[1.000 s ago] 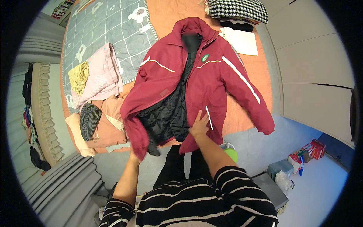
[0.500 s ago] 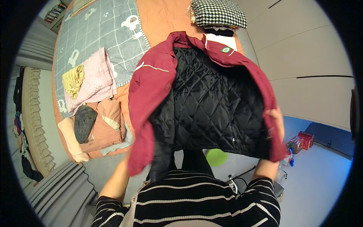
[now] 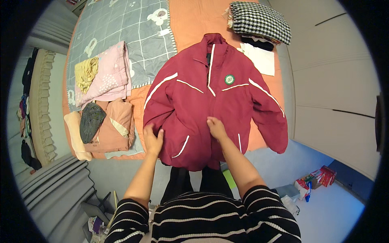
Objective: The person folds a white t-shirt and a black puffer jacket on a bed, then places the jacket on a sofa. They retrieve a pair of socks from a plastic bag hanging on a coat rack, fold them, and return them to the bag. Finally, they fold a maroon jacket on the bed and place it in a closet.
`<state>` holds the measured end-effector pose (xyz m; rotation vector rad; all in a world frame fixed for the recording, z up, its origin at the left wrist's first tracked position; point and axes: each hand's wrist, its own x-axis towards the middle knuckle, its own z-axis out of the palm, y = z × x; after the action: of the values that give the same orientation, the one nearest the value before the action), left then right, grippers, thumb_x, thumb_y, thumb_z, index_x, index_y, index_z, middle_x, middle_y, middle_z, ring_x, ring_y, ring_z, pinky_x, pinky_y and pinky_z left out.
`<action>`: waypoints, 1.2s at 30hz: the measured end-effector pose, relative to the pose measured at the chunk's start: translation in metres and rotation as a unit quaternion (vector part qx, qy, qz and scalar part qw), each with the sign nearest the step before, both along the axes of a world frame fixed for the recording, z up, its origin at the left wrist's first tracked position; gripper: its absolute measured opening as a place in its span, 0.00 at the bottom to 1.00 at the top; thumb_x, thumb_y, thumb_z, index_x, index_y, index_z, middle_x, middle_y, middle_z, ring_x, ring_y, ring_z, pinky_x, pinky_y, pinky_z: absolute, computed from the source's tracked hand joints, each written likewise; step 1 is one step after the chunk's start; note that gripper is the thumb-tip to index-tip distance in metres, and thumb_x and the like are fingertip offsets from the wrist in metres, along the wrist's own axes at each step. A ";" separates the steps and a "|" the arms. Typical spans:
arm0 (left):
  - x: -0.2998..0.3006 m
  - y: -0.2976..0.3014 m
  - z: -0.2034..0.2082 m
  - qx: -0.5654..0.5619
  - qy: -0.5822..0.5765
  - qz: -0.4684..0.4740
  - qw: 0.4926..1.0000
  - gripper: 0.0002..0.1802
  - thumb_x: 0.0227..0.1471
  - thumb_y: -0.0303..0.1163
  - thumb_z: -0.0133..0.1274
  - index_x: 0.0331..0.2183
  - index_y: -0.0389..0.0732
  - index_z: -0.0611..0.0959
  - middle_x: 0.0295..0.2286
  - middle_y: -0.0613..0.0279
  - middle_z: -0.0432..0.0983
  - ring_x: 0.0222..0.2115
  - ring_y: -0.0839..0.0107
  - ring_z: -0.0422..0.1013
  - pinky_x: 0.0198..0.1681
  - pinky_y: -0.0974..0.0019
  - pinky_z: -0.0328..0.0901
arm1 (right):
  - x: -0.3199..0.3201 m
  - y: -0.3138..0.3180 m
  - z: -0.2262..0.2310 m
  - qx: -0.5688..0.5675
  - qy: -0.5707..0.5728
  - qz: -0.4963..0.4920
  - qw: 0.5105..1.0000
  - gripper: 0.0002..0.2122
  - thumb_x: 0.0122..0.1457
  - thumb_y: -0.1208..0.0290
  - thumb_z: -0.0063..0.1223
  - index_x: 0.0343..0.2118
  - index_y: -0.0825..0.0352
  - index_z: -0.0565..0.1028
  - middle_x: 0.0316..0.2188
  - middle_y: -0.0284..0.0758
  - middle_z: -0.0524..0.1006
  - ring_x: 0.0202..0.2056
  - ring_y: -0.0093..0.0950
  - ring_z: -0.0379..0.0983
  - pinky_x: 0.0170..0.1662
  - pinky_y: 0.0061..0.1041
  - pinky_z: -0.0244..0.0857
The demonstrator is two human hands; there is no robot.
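Note:
A maroon jacket (image 3: 190,105) with white piping and a round green badge lies front side up at the bed's near edge, its collar pointing away from me. Its two front halves are drawn together, and the hem hangs a little over the edge. My left hand (image 3: 153,141) rests on the jacket's left side by the sleeve, thumb and fingers apart. Near the middle front, my right hand (image 3: 217,128) has its fingers closed on the jacket's front edge. The black quilted lining is almost wholly covered.
Folded clothes lie on the left: a pink cloth (image 3: 105,77), a yellow cloth (image 3: 86,74), a peach garment (image 3: 117,121) and a dark striped item (image 3: 92,122). A houndstooth-topped pile (image 3: 261,22) sits far right on the orange sheet (image 3: 192,24), near pale cabinets (image 3: 324,73).
The jacket, held spread with its black lining showing, now lies on the bed with its front panels brought together. Both hands have moved inward onto its front.

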<state>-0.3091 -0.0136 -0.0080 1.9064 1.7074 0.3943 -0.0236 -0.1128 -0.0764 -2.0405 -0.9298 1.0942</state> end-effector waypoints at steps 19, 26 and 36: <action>-0.023 0.258 0.081 0.346 0.226 0.167 0.895 0.34 0.41 0.25 0.53 0.54 0.36 0.66 0.52 0.40 0.61 0.53 0.46 0.58 0.57 0.52 0.53 | -0.023 0.206 -0.034 0.040 0.647 -0.137 0.749 0.29 0.58 0.50 0.45 0.56 0.67 0.63 0.56 0.39 0.66 0.53 0.34 0.65 0.57 0.35 0.57; 0.089 0.046 0.019 0.048 0.064 -0.247 0.966 0.42 0.43 0.49 0.59 0.58 0.50 0.63 0.59 0.44 0.48 0.60 0.44 0.44 0.58 0.38 0.43 | 0.022 0.197 0.036 0.112 0.598 -0.222 0.762 0.25 0.54 0.62 0.55 0.53 0.69 0.66 0.50 0.38 0.71 0.50 0.34 0.68 0.54 0.35 0.61; 0.011 -0.055 -0.023 -0.137 0.235 -0.300 0.914 0.43 0.45 0.54 0.56 0.60 0.56 0.60 0.62 0.45 0.39 0.62 0.45 0.38 0.58 0.33 0.41 | 0.069 0.113 0.025 0.096 -0.192 -0.122 0.969 0.16 0.48 0.76 0.58 0.40 0.68 0.69 0.37 0.42 0.69 0.39 0.38 0.68 0.42 0.33 0.64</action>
<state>-0.2986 -0.0689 -0.0306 2.2844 1.2342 -0.5509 0.0454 0.0005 -0.0518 -2.1710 -0.8973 0.4671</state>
